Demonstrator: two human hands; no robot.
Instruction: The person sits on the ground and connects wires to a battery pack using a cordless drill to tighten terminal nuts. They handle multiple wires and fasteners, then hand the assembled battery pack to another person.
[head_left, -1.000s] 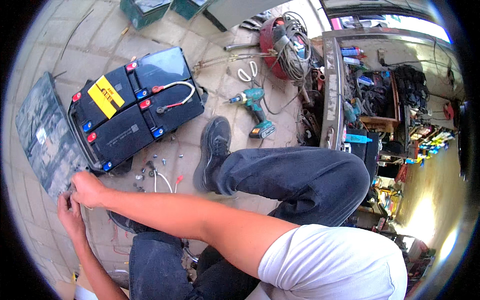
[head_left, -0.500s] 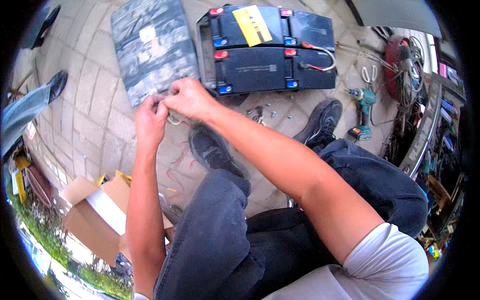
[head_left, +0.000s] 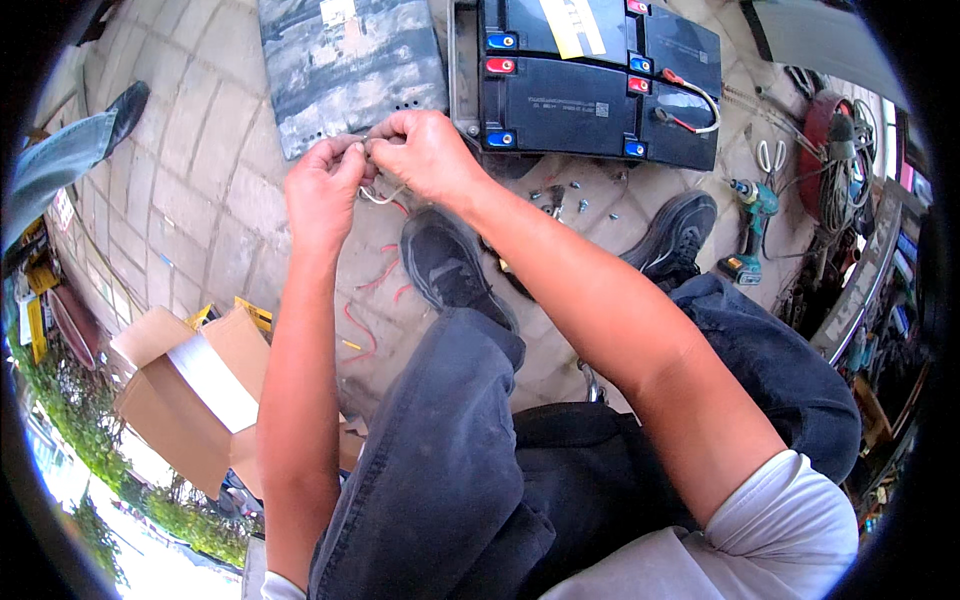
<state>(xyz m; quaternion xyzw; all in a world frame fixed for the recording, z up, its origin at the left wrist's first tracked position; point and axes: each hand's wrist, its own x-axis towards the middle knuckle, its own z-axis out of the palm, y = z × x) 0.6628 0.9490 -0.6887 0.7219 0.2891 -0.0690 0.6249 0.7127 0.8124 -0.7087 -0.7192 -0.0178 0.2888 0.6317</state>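
Note:
My left hand [head_left: 325,190] and my right hand [head_left: 425,155] meet fingertip to fingertip above the paving. Both are closed in a pinch on a thin whitish wire [head_left: 380,199], whose loop hangs below the fingers; its ends are hidden in them. Just beyond the hands lies a scuffed grey-black panel [head_left: 350,85] with small holes along its near edge. To its right sits a pack of black batteries [head_left: 560,105] with red and blue terminals. A short white cable [head_left: 714,110] with red ends arches over the pack's right side.
Bolts [head_left: 584,205] and red wire scraps [head_left: 362,330] lie around my shoes. At right are a teal cordless driver [head_left: 752,225], scissors [head_left: 770,157] and a red cable reel [head_left: 828,150]. An opened cardboard box [head_left: 185,400] stands at lower left. Another person's leg [head_left: 65,165] is at far left.
The view has shifted, so panel, batteries and tools sit farther right and higher. My hands stay pinched together by the panel's near edge, and more of the wire loop shows now.

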